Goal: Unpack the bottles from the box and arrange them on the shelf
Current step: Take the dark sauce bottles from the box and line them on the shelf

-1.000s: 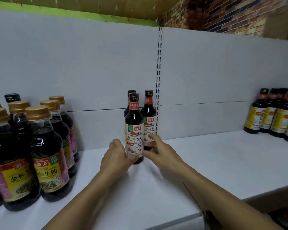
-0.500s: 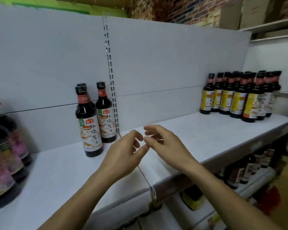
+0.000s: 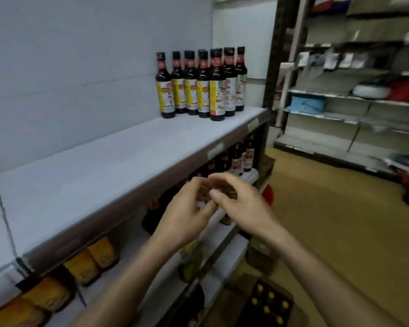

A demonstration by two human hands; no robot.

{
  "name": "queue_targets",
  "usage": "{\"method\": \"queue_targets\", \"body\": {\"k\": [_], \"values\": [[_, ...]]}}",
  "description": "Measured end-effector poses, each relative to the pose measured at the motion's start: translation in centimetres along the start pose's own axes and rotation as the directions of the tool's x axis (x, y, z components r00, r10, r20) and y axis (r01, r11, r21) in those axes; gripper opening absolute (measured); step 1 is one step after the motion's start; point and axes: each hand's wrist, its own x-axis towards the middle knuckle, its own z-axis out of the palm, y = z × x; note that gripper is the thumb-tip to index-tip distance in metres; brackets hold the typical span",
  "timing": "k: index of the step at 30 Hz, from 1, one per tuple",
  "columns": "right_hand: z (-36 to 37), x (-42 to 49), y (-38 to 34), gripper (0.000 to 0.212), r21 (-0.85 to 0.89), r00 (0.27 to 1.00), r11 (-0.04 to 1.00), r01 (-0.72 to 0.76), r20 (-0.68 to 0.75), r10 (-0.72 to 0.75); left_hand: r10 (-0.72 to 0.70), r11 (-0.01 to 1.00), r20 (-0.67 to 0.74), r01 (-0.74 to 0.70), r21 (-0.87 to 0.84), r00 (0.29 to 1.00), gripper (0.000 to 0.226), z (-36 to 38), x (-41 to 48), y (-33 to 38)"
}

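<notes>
While left hand (image 3: 187, 214) and right hand (image 3: 244, 205) hover beyond shelf edge (image 3: 137, 193), grips loosely curled, empty

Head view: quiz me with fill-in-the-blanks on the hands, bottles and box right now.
1. The left hand and right hand hold ____.
2. The bottles stand at the shelf's ____ end (left or right).
3. The caps in the box on the floor are ____ in colour.
Missing words: nothing; right; yellow.
</notes>
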Motion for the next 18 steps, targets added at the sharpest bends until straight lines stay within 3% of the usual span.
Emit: {"method": "queue_targets", "body": {"k": [6,10,18], "values": [[-6.0,-6.1,8.3,0.040,-0.033,0.979,0.979,-0.203,-0.026,0.202,-0.041,0.987,0.217,0.073,-0.141,0.975,0.028,11.4,0.9,0.5],[-8.0,-9.5,12.4,0.037,-0.021,0.937,0.939,-0.343,-0.083,0.340,-0.049,0.990,0.342,0.092,-0.111,0.938,0.047,17.0,0.6,-0.4],[-8.4,-13.7,18.5,0.041,-0.018,0.821,0.832,-0.555,-0.172,0.544,-0.010,0.984,0.535,0.104,-0.146,0.845,0.031,24.6,0.9,-3.1]]}}
